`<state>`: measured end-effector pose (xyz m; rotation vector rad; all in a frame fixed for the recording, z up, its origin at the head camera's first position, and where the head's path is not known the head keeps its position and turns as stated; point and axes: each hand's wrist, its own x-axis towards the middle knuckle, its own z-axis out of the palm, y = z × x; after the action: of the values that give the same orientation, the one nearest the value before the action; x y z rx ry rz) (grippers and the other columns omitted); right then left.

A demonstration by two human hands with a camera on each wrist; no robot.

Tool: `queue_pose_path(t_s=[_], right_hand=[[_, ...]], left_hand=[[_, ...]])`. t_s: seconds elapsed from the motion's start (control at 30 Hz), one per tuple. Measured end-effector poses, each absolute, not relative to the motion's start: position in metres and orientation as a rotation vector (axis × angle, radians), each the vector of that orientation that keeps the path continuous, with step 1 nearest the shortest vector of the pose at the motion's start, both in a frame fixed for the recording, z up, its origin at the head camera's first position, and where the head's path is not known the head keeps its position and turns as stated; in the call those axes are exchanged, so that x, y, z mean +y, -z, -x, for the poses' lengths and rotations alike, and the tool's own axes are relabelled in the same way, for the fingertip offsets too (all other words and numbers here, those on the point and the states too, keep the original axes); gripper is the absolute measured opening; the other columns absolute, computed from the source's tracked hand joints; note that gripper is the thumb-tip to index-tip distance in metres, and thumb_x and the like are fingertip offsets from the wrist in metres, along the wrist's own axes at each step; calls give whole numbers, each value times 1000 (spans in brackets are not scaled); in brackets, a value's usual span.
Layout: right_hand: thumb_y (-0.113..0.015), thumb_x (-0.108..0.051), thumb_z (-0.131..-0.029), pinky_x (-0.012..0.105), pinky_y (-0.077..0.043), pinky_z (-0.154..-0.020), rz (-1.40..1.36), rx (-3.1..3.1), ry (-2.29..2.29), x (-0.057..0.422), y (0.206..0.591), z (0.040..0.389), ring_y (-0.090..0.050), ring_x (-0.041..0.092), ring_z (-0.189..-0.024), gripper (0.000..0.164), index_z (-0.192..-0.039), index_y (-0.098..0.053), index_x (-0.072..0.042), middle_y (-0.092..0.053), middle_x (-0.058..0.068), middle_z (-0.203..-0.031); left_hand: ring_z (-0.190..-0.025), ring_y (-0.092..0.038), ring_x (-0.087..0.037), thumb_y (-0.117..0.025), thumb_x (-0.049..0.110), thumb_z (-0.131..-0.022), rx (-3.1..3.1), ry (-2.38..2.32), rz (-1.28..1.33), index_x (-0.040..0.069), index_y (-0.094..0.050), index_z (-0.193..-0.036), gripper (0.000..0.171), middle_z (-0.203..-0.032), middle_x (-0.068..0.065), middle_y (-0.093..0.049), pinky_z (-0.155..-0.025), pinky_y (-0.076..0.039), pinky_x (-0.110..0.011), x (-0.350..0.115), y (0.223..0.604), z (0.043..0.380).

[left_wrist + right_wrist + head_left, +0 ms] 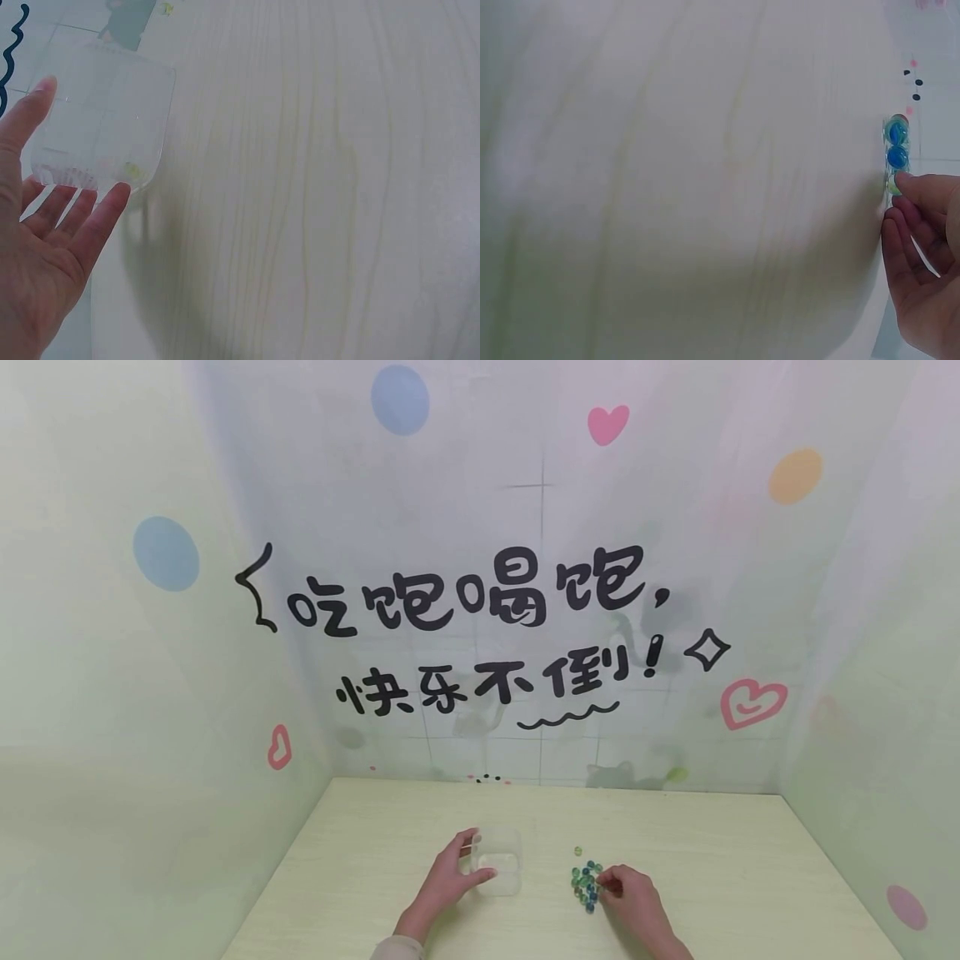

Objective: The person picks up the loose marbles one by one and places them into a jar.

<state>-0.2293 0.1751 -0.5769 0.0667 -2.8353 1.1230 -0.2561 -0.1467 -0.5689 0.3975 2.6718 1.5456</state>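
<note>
A clear plastic box (pixel 498 868) stands on the table, and my left hand (pixel 452 874) grips it from its left side. Seen from the left wrist, thumb and fingers reach round the box (pixel 112 112), and a yellow-green spot (pixel 133 170) shows through its wall near one corner. Green and blue glass marbles (pixel 584 883) lie in a loose cluster to the right of the box. At the cluster's right edge my right hand (pixel 633 897) has its thumb and forefinger together on a marble. The right wrist view shows a green marble (pixel 894 184) at those fingertips, beside a blue marble (pixel 898 157).
One pale green marble (pixel 577 851) lies apart, behind the cluster. The light wood-grain table (pixel 720 852) meets a printed curtain (pixel 480 752) at the back, with more curtain on both sides.
</note>
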Motion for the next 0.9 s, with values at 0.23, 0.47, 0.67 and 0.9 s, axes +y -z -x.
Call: queue_pose_path(t_s=[0.23,0.47,0.67,0.9], right_hand=[[-74,5,-79,25,-54,-65,-67,-2840,-1107,176,580,230,-58,9,-75,15,-88,-71,-7,-68,-1,-83],[-74,6,-80,25,-54,-66,-74,-2844,-1087,175,581,231,-58,9,-76,16,-87,-71,-9,-68,-1,-83],[-73,5,-81,25,-54,-66,-63,-2857,-1088,174,580,231,-58,9,-76,16,-87,-71,-9,-68,-1,-84],[-74,5,-80,24,-54,-65,-65,-2844,-1085,174,580,231,-58,9,-75,15,-87,-71,-9,-69,-1,-84]], left_hand=[[-129,-50,-50,-78,29,-87,2677,-1545,-403,-2,-37,-148,80,-143,-27,-49,-105,-47,-61,-146,570,256],[-129,-51,-49,-79,28,-86,2690,-1548,-393,-1,-38,-148,79,-142,-28,-50,-106,-47,-61,-146,569,255],[-129,-51,-50,-79,28,-86,2685,-1556,-386,-1,-38,-148,79,-142,-28,-50,-106,-46,-61,-146,568,254],[-129,-50,-50,-79,29,-86,2671,-1565,-396,-2,-38,-148,79,-142,-28,-50,-105,-47,-62,-147,569,256]])
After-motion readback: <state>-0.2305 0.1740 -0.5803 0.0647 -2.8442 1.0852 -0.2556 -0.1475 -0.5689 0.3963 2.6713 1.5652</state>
